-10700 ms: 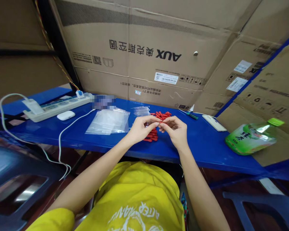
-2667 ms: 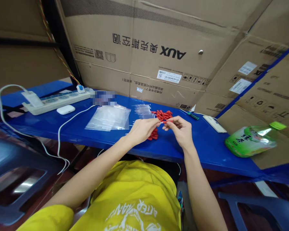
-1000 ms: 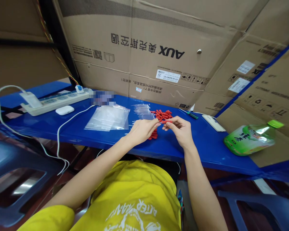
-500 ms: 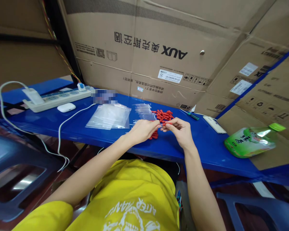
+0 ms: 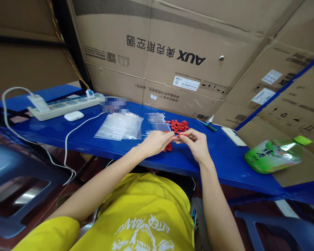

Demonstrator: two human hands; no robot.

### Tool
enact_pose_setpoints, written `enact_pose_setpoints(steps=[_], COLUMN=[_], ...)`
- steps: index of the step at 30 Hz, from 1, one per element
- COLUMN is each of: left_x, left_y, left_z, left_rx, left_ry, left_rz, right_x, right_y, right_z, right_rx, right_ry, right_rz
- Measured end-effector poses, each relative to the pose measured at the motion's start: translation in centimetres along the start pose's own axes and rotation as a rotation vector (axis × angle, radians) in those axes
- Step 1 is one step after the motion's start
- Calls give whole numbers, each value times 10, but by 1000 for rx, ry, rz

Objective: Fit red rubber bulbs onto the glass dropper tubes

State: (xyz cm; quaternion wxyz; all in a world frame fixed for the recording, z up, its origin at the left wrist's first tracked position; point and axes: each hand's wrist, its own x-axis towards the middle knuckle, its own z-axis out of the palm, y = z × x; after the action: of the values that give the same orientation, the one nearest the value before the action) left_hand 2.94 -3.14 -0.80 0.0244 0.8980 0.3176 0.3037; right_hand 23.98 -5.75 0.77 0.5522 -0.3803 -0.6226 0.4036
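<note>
My left hand [image 5: 157,141] and my right hand [image 5: 195,141] meet fingertip to fingertip over the blue shelf [image 5: 115,148], both pinched on one small red sleeve [image 5: 182,134]. Just behind them lies a loose heap of the same red sleeves [image 5: 178,124], and a few more [image 5: 168,147] show under my left hand. A row of thin clear tubes [image 5: 157,120] lies left of the heap. A stack of clear plastic bags [image 5: 119,126] lies further left.
A white power strip [image 5: 65,106] with a charger and a white earbud case [image 5: 73,115] sit at the far left, with a white cable [image 5: 68,139] hanging over the edge. A screwdriver [image 5: 210,127], a phone [image 5: 233,136] and a green bottle [image 5: 274,155] lie at right. Cardboard boxes [image 5: 172,62] stand behind.
My hands have drawn closer together until the fingertips touch around the red sleeve. The view has shifted slightly; nothing else on the shelf moved.
</note>
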Motion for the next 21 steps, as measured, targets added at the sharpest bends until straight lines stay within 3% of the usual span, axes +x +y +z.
enact_pose_setpoints(steps=[11,21], left_x=[5,3], left_y=[2,1], left_z=[2,4], left_rx=[-28,-71], left_ry=[9,-11], left_rz=[2,7], right_x=[0,-2], right_y=[-5,-1], right_z=[-4,-7], right_rx=[-66,-68], right_ry=[18,-1], right_rz=[-71,-43])
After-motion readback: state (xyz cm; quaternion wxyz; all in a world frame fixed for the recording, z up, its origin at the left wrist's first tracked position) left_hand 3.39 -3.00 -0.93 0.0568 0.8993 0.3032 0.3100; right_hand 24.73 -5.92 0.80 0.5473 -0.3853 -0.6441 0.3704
